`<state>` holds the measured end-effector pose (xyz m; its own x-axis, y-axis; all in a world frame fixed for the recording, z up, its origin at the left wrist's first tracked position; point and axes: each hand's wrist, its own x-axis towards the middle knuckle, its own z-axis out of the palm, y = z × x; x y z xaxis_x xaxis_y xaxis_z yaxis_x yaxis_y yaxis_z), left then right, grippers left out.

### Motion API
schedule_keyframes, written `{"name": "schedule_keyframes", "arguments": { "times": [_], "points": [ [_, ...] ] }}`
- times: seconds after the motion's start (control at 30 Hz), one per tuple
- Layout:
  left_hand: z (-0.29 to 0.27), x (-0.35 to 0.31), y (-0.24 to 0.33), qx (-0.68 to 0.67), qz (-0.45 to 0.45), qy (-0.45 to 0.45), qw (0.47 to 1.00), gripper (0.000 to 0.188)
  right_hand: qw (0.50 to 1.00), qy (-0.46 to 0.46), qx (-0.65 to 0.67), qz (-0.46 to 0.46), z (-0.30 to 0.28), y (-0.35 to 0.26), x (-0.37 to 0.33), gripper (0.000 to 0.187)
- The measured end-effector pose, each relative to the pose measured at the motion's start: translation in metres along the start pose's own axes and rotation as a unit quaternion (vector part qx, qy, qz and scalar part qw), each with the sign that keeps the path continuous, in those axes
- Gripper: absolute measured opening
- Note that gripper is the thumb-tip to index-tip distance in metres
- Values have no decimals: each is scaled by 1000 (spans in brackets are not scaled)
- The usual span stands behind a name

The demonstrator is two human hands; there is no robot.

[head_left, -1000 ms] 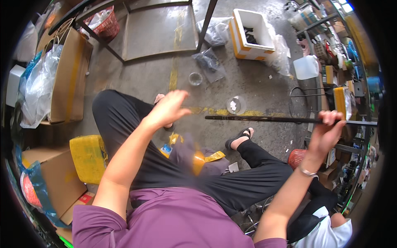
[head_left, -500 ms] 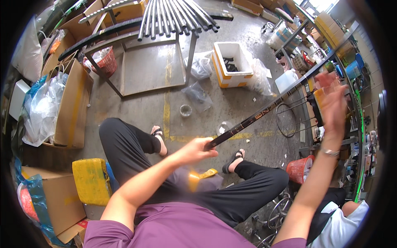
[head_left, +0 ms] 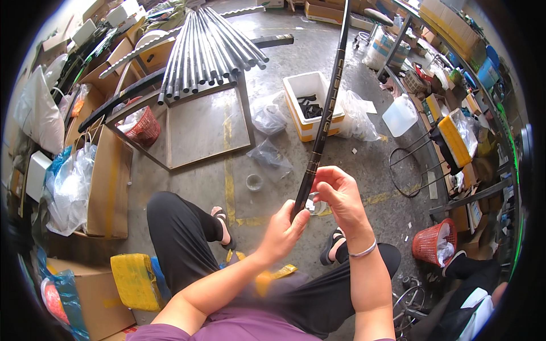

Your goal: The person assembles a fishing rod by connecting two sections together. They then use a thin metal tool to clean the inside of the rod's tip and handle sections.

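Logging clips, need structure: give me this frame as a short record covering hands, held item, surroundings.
left hand: gripping rod's lower end
right hand: beside rod, loosely curled; contact unclear
rod: black, slender, slanting up and away
tubes: metallic, fanned out, upper left
foam box: on floor, black pieces inside
red basket: right side, whitish contents

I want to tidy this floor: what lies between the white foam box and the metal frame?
In the head view, a crumpled clear plastic bag lies on the floor between the foam box and the metal frame.
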<state>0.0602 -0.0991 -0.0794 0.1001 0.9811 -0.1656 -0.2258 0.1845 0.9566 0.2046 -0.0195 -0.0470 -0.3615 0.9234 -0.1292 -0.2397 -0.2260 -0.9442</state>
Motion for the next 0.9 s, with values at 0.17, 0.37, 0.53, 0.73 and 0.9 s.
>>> {"name": "schedule_keyframes", "arguments": {
  "times": [0.17, 0.37, 0.53, 0.73, 0.9],
  "points": [
    [14, 10, -6, 58, 11, 43, 997, 19, 999, 40, -13, -1, 0, 4, 12, 20],
    [17, 13, -1, 131, 27, 69, 989, 16, 999, 43, -22, -1, -2, 1, 16, 20],
    [7, 11, -3, 83, 44, 40, 995, 20, 996, 33, 63, 49, 2, -8, 13, 20],
    [-6, 0, 3, -111, -23, -49, 992, 21, 927, 130, -206, -285, 12, -2, 1, 26],
    [-8, -8, -2, -56, 2, -12, 998, 18, 829, 120, -380, -393, 21, 0, -2, 28]
  ]
}}
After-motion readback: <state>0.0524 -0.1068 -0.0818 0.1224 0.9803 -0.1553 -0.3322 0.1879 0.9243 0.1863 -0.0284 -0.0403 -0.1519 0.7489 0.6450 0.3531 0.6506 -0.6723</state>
